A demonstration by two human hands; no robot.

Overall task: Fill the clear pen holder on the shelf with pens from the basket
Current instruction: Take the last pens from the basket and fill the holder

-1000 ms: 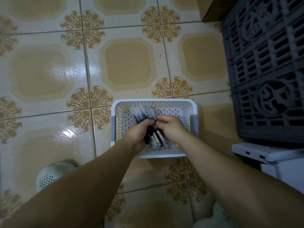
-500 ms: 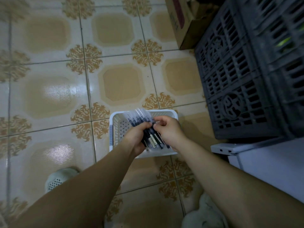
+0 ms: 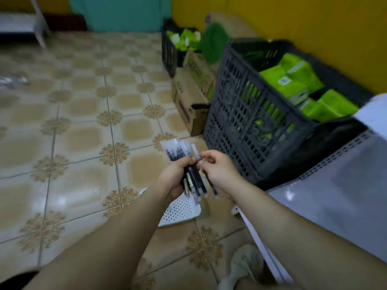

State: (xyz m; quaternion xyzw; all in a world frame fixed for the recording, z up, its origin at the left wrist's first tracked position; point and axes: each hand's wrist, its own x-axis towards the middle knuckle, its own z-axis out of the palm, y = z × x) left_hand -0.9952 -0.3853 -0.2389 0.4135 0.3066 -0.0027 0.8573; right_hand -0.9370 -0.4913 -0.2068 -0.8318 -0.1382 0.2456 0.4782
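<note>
Several pens (image 3: pixel 193 176), bundled, sit above the basket (image 3: pixel 180 212) on the floor. Left grip (image 3: pixel 173 178) wraps the bundle mid-barrel; right grip (image 3: pixel 219 172) pinches one pen's upper end. Judged light, stiff, smooth, liable to slip: hold mid-barrel, firmly.

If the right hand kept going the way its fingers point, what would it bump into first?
Its fingers point left at the bundle of pens gripped by the left hand, so the right hand would push into those first; it already seems to pinch one of them.
</note>
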